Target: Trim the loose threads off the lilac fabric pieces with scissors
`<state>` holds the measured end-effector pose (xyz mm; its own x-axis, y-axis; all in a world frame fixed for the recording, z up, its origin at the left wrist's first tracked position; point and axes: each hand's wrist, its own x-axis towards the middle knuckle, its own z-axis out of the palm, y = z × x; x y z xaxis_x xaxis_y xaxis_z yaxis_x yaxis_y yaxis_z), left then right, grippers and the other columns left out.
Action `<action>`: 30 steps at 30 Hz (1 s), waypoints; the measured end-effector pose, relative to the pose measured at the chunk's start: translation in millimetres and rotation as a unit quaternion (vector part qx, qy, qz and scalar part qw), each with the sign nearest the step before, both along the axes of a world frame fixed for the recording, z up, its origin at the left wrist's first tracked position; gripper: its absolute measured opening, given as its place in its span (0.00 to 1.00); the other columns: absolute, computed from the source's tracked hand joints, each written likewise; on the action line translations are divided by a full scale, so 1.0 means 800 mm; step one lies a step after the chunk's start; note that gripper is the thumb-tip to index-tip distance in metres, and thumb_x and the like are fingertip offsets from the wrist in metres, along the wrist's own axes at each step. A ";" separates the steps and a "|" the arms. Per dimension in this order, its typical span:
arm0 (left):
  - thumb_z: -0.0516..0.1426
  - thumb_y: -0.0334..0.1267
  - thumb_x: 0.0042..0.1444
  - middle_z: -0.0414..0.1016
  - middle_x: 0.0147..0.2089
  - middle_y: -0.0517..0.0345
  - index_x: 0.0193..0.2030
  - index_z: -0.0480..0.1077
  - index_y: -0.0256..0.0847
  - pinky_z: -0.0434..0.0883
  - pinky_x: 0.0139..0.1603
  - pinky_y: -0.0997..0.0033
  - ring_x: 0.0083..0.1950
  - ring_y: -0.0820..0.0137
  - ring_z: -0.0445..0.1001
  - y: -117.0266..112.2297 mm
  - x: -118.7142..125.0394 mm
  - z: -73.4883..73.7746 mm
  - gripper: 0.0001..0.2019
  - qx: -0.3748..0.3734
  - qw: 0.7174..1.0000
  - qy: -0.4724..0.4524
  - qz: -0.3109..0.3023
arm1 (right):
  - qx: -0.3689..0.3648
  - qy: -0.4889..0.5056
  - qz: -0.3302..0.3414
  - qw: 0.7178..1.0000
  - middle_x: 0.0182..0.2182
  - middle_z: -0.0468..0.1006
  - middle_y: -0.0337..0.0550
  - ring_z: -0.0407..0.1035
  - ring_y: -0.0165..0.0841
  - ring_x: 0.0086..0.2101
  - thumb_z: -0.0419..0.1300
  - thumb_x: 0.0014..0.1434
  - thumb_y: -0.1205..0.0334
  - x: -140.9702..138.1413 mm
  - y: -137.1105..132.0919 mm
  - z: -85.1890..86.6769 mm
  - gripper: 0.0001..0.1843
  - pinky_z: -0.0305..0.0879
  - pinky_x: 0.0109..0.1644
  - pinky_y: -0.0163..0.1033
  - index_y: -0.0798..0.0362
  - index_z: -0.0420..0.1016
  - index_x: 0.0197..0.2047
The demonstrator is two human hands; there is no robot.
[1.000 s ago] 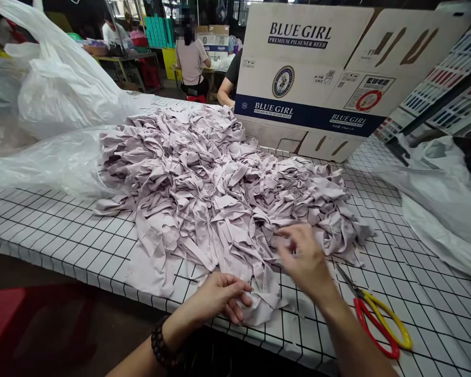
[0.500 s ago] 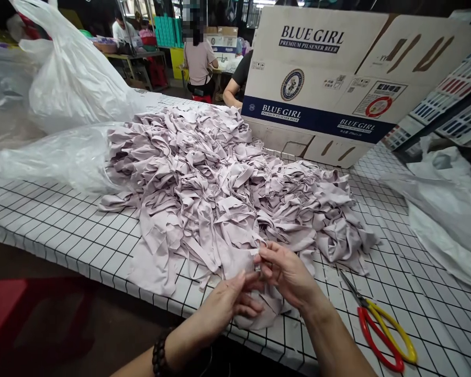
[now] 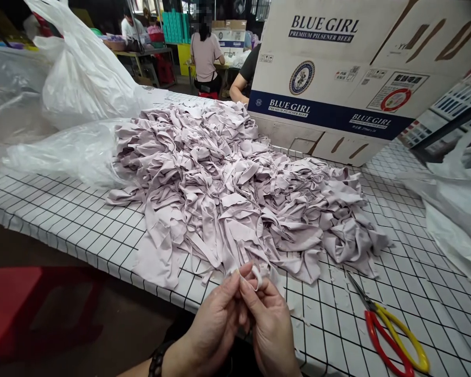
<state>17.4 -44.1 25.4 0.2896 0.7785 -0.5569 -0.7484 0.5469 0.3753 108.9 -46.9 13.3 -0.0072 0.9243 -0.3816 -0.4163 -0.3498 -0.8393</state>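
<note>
A big pile of pale lilac fabric strips covers the middle of the grid-patterned table. My left hand and my right hand meet at the near table edge, just in front of the pile. Both pinch the same small lilac fabric strip, whose end curls up between the fingertips. A beaded bracelet sits on my left wrist. Red and yellow scissors lie on the table to the right of my right hand, untouched.
A large Blue Girl cardboard box stands behind the pile. Clear plastic bags lie at the left, and more plastic sheeting at the right. Other people sit at tables in the background. A red stool is below left.
My right hand came back from the pile to join the left. Both hands then drew toward me off the table edge, lifting one strip between the fingertips.
</note>
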 end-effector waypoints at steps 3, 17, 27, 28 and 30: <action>0.68 0.51 0.47 0.80 0.39 0.53 0.42 0.81 0.38 0.68 0.42 0.73 0.36 0.71 0.71 0.000 -0.013 -0.002 0.20 0.031 0.995 0.092 0.040 | 0.058 -0.158 0.089 0.982 0.16 0.65 0.31 0.58 0.23 0.17 0.67 0.54 0.47 0.027 0.010 0.006 0.21 0.55 0.19 0.28 0.53 0.65 0.23; 0.69 0.53 0.44 0.54 0.17 0.72 0.32 0.73 0.34 0.40 0.17 0.82 0.18 0.85 0.39 -0.016 -0.052 0.002 0.22 0.048 0.993 0.111 -0.004 | 0.541 -0.389 0.290 0.687 0.44 0.82 0.43 0.72 0.35 0.40 0.58 0.60 0.71 0.011 0.110 0.020 0.09 0.70 0.46 0.43 0.50 0.77 0.38; 0.69 0.49 0.46 0.58 0.17 0.69 0.31 0.77 0.34 0.51 0.15 0.83 0.16 0.85 0.44 -0.004 -0.035 0.034 0.17 0.072 0.997 0.001 -0.022 | 0.556 -0.383 0.167 0.719 0.35 0.77 0.43 0.72 0.31 0.36 0.55 0.62 0.75 0.035 0.093 0.032 0.16 0.72 0.39 0.35 0.51 0.72 0.50; 0.68 0.50 0.47 0.58 0.17 0.69 0.30 0.76 0.35 0.50 0.14 0.83 0.15 0.85 0.44 -0.002 -0.034 0.035 0.17 0.097 0.994 0.006 -0.040 | 0.570 -0.392 0.138 0.709 0.37 0.77 0.45 0.72 0.32 0.38 0.55 0.62 0.76 0.038 0.090 0.035 0.18 0.72 0.40 0.36 0.51 0.72 0.52; 0.65 0.53 0.51 0.59 0.16 0.67 0.28 0.77 0.36 0.49 0.15 0.82 0.15 0.83 0.48 0.003 -0.032 0.034 0.18 0.157 0.984 0.041 -0.072 | 0.597 -0.422 0.066 0.679 0.39 0.77 0.47 0.72 0.34 0.41 0.55 0.60 0.79 0.044 0.082 0.041 0.23 0.71 0.43 0.38 0.51 0.71 0.56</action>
<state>-7.8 -41.6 52.4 0.3725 0.8707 -0.3212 -0.6318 0.4914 0.5994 144.4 18.4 45.7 -0.3650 0.5910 0.7193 0.3572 0.8024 -0.4781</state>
